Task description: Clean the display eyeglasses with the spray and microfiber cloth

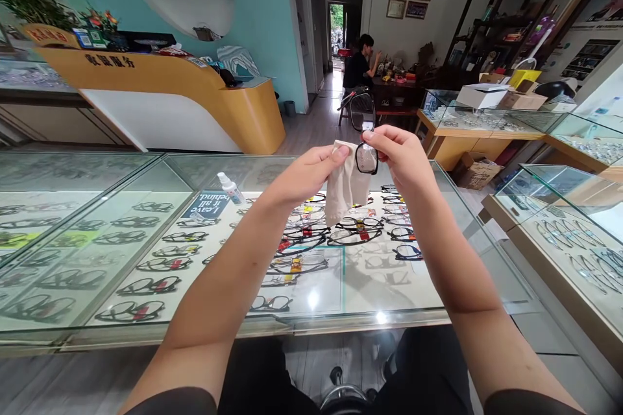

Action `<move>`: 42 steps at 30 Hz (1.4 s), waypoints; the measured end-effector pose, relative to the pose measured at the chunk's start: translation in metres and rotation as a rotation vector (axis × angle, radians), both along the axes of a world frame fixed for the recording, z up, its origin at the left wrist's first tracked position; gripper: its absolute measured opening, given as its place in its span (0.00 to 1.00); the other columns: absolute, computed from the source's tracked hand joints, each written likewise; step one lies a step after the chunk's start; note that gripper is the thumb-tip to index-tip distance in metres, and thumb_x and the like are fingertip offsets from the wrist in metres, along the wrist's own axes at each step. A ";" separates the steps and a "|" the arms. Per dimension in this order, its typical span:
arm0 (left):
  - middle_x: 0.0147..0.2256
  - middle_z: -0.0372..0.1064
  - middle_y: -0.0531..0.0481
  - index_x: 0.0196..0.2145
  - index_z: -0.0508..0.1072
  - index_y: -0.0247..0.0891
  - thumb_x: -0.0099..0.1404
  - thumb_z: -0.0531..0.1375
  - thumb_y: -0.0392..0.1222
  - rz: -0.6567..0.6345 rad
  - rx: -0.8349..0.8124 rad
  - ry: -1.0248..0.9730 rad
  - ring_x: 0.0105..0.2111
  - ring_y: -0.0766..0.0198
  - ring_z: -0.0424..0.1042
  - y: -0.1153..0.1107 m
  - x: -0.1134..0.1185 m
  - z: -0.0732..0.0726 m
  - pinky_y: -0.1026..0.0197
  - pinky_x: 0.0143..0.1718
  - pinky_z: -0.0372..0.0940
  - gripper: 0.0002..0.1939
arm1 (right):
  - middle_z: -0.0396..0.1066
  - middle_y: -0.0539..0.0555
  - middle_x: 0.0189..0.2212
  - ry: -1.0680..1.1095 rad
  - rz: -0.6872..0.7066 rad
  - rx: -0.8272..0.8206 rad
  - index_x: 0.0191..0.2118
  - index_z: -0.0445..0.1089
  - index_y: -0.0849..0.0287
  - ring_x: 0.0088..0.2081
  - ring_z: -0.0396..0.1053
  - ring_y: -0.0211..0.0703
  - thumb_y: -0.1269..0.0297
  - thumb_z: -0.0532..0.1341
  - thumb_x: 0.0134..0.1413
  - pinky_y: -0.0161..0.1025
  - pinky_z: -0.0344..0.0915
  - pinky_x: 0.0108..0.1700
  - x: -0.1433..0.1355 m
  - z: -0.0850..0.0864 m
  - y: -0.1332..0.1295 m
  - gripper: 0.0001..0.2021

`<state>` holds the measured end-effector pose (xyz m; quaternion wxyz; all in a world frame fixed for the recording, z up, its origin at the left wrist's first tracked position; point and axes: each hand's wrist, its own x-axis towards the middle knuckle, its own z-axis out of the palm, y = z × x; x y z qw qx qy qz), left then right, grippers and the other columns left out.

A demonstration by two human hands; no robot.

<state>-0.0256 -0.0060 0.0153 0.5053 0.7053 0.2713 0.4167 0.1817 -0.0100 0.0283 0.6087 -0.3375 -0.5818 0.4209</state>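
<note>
Above the glass display case (311,321), my left hand (314,172) is closed on a pale cloth (341,191), which hangs down from the thumb and fingers. My right hand (396,149) pinches a pair of black-framed glasses (367,159) near the bridge. The frame is held upright on its side, one lens above the other, and the lower lens is beside the cloth's right edge. Whether cloth and lens touch, I cannot tell.
A white spray bottle (230,188) stands on the glass at the left. Several spectacle frames (139,311) lie inside the case. More display cases (559,240) are at the right. A person (360,68) sits at a far table. An orange counter (195,78) is at the back left.
</note>
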 end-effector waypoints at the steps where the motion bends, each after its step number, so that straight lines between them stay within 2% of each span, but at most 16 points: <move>1: 0.32 0.76 0.46 0.35 0.80 0.36 0.70 0.64 0.73 -0.009 0.020 0.021 0.32 0.62 0.71 -0.001 0.000 0.000 0.61 0.35 0.67 0.32 | 0.66 0.47 0.26 0.005 0.004 -0.003 0.28 0.78 0.54 0.30 0.57 0.36 0.51 0.78 0.51 0.39 0.56 0.35 -0.001 0.000 0.000 0.15; 5: 0.32 0.71 0.48 0.34 0.76 0.38 0.72 0.62 0.72 -0.026 0.059 0.077 0.32 0.62 0.68 0.001 -0.002 -0.001 0.60 0.34 0.63 0.31 | 0.68 0.46 0.26 0.021 0.005 -0.003 0.28 0.79 0.55 0.31 0.58 0.36 0.52 0.78 0.50 0.39 0.58 0.36 -0.006 -0.002 -0.003 0.14; 10: 0.28 0.66 0.49 0.29 0.70 0.39 0.72 0.60 0.74 0.017 0.138 0.105 0.29 0.62 0.62 0.002 0.004 -0.004 0.59 0.31 0.59 0.33 | 0.75 0.48 0.30 0.064 -0.013 -0.027 0.30 0.81 0.54 0.36 0.68 0.40 0.54 0.78 0.48 0.41 0.66 0.45 -0.016 -0.005 -0.005 0.11; 15: 0.27 0.67 0.50 0.29 0.70 0.39 0.69 0.64 0.75 0.034 0.098 0.000 0.27 0.64 0.63 0.002 0.016 -0.010 0.59 0.29 0.59 0.33 | 0.78 0.49 0.33 0.115 -0.037 -0.038 0.30 0.83 0.54 0.41 0.71 0.42 0.56 0.78 0.48 0.41 0.68 0.50 -0.021 -0.008 -0.005 0.09; 18: 0.27 0.70 0.50 0.33 0.75 0.39 0.67 0.66 0.74 0.086 0.056 -0.095 0.27 0.63 0.66 0.001 0.021 -0.012 0.60 0.29 0.60 0.32 | 0.79 0.49 0.34 0.133 -0.018 -0.045 0.29 0.82 0.53 0.43 0.73 0.43 0.56 0.77 0.49 0.42 0.69 0.50 -0.021 -0.009 -0.003 0.09; 22: 0.27 0.72 0.51 0.35 0.77 0.38 0.64 0.71 0.72 0.138 0.019 -0.199 0.29 0.63 0.70 -0.002 0.024 -0.012 0.62 0.31 0.63 0.30 | 0.81 0.51 0.36 0.127 0.027 -0.058 0.31 0.81 0.54 0.45 0.75 0.46 0.55 0.72 0.51 0.43 0.71 0.49 -0.020 -0.005 -0.004 0.08; 27: 0.31 0.77 0.50 0.36 0.78 0.37 0.66 0.71 0.70 0.164 0.035 -0.278 0.31 0.66 0.71 -0.004 0.027 -0.014 0.63 0.35 0.66 0.29 | 0.81 0.50 0.36 0.082 0.036 0.001 0.31 0.84 0.53 0.43 0.74 0.43 0.56 0.74 0.50 0.41 0.70 0.48 -0.020 -0.002 -0.008 0.07; 32: 0.30 0.73 0.51 0.34 0.75 0.39 0.64 0.72 0.69 0.181 -0.004 -0.282 0.28 0.66 0.69 -0.005 0.029 -0.015 0.62 0.32 0.66 0.29 | 0.81 0.50 0.34 0.094 0.054 -0.019 0.32 0.83 0.54 0.41 0.72 0.43 0.56 0.73 0.51 0.40 0.69 0.44 -0.023 -0.006 -0.006 0.08; 37: 0.32 0.74 0.51 0.41 0.77 0.38 0.60 0.76 0.67 0.120 0.008 -0.236 0.28 0.66 0.69 -0.010 0.027 -0.011 0.63 0.31 0.65 0.29 | 0.80 0.50 0.35 0.115 0.035 -0.082 0.35 0.82 0.54 0.34 0.67 0.39 0.52 0.72 0.51 0.38 0.64 0.36 -0.022 -0.006 -0.004 0.11; 42: 0.37 0.77 0.49 0.51 0.78 0.39 0.60 0.77 0.61 0.034 0.011 -0.175 0.30 0.63 0.71 -0.010 0.022 -0.012 0.63 0.31 0.67 0.31 | 0.78 0.51 0.34 0.158 0.019 -0.141 0.36 0.81 0.54 0.32 0.67 0.39 0.50 0.72 0.50 0.38 0.63 0.33 -0.020 -0.006 -0.002 0.14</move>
